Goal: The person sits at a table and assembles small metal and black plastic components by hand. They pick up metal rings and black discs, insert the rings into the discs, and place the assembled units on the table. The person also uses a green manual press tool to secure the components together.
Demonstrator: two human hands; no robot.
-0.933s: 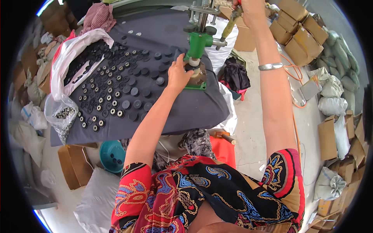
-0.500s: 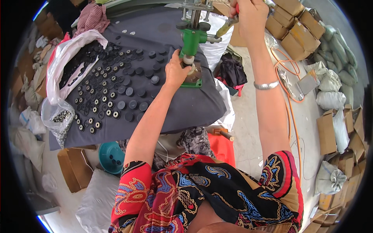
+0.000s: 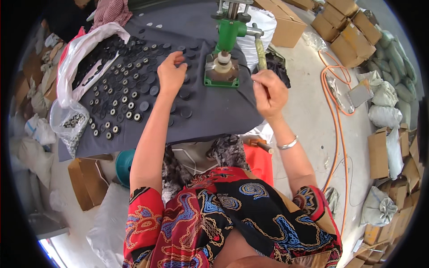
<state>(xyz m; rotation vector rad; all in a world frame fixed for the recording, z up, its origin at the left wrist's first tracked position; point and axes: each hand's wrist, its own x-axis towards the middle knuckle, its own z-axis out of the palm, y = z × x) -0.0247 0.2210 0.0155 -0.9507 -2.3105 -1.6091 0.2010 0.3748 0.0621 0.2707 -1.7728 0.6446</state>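
So since half a second back the lever handle (image 3: 260, 53) has swung all the way down — it was up near the top of the press, now it hangs low beside the base, with the right hand (image 3: 268, 91) riding down with it, and the left hand (image 3: 171, 73) has left the die and slid over to the buttons. Going left to right: a clear plastic bag of metal rings (image 3: 71, 127) sits at the edge of the dark grey cloth (image 3: 214, 111), with a white bag of black parts (image 3: 91, 56) lying open just above it. Next come rows of ringed discs (image 3: 123, 100) and then plain dark round buttons (image 3: 154, 89) spread over the cloth. The left hand is palm down on those buttons, fingers spread and loose, fingertips touching a few near the top of the pile — can't tell if it has actually pinched one. Just right of it stands the green hand press (image 3: 225, 49), its base on the cloth and a pale round die under the ram. The right hand is clenched around the lower end of the lever handle, a silver bracelet (image 3: 288, 144) on that wrist. Further right, an orange cable (image 3: 336, 116) snakes across the concrete floor past cardboard boxes (image 3: 344, 27).
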